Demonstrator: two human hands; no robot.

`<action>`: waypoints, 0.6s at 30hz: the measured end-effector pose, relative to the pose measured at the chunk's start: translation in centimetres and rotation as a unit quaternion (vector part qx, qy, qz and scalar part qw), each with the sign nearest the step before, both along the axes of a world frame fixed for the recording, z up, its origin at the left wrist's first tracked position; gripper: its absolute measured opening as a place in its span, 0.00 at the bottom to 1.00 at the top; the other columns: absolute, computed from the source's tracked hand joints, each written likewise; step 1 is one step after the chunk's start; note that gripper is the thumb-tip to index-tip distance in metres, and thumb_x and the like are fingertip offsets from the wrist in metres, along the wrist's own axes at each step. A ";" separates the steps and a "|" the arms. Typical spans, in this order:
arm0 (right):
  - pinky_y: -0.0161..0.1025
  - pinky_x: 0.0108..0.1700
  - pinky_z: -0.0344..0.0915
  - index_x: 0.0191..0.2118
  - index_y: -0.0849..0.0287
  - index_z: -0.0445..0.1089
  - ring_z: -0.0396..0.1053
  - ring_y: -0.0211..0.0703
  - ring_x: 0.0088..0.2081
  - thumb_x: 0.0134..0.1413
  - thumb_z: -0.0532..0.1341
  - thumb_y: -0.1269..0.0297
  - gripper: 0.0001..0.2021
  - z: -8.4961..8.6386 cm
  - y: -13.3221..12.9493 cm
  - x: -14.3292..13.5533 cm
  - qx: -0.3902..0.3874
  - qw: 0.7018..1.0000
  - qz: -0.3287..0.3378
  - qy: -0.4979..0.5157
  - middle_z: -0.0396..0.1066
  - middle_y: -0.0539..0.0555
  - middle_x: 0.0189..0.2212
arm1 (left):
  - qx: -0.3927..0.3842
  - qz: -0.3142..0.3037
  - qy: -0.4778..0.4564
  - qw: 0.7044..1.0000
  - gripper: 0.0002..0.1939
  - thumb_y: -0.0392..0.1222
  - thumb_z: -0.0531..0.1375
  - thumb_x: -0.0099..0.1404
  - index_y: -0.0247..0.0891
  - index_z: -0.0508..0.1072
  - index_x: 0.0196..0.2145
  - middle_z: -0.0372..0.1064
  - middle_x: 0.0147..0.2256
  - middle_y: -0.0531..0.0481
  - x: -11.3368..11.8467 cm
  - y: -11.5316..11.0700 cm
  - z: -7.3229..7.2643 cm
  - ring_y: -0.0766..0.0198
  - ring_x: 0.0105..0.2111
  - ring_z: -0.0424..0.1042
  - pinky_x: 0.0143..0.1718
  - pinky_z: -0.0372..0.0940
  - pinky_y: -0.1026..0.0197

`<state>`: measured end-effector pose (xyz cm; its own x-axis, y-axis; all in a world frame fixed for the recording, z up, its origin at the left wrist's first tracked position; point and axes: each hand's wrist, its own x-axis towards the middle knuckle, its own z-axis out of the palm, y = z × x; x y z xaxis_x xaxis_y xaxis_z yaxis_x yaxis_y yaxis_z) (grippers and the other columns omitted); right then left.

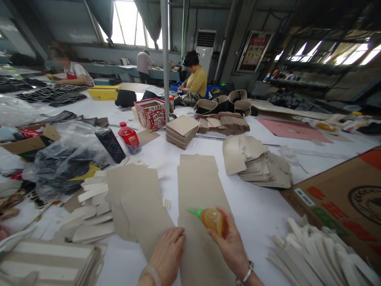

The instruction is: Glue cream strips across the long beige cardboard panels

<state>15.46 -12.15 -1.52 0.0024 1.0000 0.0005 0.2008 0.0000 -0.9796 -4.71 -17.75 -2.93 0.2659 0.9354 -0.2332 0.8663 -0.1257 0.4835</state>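
My right hand [230, 242] is wrapped round a squeeze bottle [212, 221] of amber liquid, probably glue. Its green nozzle points left over a long grey-beige cardboard piece [198, 178] with notched ends. The bottle is tilted almost level, and I cannot tell whether the tip touches the board. My left hand [168, 250] lies with its fingers stretched out at the left edge of that board, holding nothing. Partly under this hand is a stack of similar cardboard pieces [135, 198]. Left of the stack lie several pale card strips [95, 214].
Nearby stand a red bottle [129, 138], a dark plaid cylinder [110, 145] and a patterned box [150, 115]. Cardboard stacks [181, 131] lie ahead. At right are more card pieces [258, 163], a printed carton [342, 198] and pale strips [321, 254]. Several people work farther back.
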 end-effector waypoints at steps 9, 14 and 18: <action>0.48 0.54 0.59 0.50 0.53 0.61 0.61 0.48 0.51 0.40 0.56 0.76 0.27 -1.4 0.3 -0.6 0.166 0.971 0.074 -0.157 0.65 0.53 0.48 | -0.001 0.021 -0.024 0.999 0.20 0.37 0.52 0.56 0.40 0.66 0.48 0.58 0.55 0.51 0.1 -0.4 -0.3 0.60 0.55 0.55 0.57 0.48 0.57; 0.50 0.56 0.56 0.50 0.51 0.63 0.59 0.49 0.53 0.37 0.54 0.79 0.29 -0.9 -0.7 -0.3 0.168 0.971 0.096 -0.142 0.64 0.53 0.48 | 0.012 0.020 -0.018 1.000 0.22 0.35 0.53 0.55 0.39 0.66 0.48 0.58 0.55 0.50 0.2 -0.7 -0.7 0.59 0.55 0.56 0.57 0.50 0.56; 0.50 0.52 0.61 0.49 0.54 0.62 0.65 0.49 0.47 0.39 0.62 0.71 0.26 -1.1 -0.6 -1.7 0.054 0.998 0.030 -0.022 0.67 0.53 0.45 | 0.017 0.019 -0.010 1.000 0.22 0.33 0.53 0.54 0.38 0.66 0.48 0.58 0.55 0.48 0.3 -0.6 -0.4 0.58 0.55 0.56 0.57 0.51 0.55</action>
